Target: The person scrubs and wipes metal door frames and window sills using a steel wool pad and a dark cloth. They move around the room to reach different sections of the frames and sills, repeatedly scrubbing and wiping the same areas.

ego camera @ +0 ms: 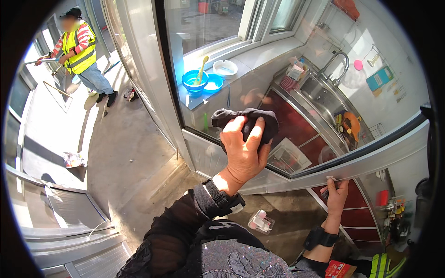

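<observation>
My left hand (243, 149) grips a crumpled black cloth (257, 120) against the glass pane (250, 83) of a white-framed door, its fingers spread over the fabric. A faint reflection of the hand shows in the glass. Lower right, my right hand (337, 196) holds the edge of the door's white frame (347, 172), thumb on the near face. Something small and dark shows by its fingers; I cannot tell what it is. Through the pane appear a blue plastic cup (194, 83) with a yellow-handled brush (201, 71) and a white bowl (225, 68) on a windowsill.
Behind the glass are a steel sink (321, 95) with a faucet (337, 67) and dark red cabinets (295, 120). A clear plastic tray (260, 222) lies on the concrete floor. Far left, a person in a yellow vest (80, 48) holds a pole. Grey panels (76, 205) stand lower left.
</observation>
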Demonstrator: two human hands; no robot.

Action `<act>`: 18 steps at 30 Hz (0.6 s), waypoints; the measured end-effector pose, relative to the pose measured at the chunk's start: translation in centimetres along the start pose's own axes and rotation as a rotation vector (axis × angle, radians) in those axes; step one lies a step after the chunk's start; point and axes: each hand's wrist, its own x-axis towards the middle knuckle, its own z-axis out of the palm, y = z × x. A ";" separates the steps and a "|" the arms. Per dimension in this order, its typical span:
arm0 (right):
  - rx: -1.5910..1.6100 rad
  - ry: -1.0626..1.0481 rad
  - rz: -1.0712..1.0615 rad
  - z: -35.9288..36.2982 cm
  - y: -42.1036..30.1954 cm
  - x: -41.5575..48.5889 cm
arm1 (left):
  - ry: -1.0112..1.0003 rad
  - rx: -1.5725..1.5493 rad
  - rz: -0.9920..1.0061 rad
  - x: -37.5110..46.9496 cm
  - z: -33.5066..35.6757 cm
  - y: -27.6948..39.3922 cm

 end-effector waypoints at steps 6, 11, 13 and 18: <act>-0.030 -0.002 -0.024 0.1 0.3 0.0 | -0.352 0.055 0.618 -6.6 4.4 4.1; 0.001 0.030 -0.026 0.5 1.2 0.5 | -0.869 -0.019 0.787 -8.3 3.8 2.8; -0.034 0.075 -0.030 0.5 1.4 0.7 | -0.836 -0.048 0.777 -6.3 2.3 3.4; -0.113 0.057 -0.061 0.4 1.7 1.1 | -0.301 -0.131 0.789 1.1 1.6 7.9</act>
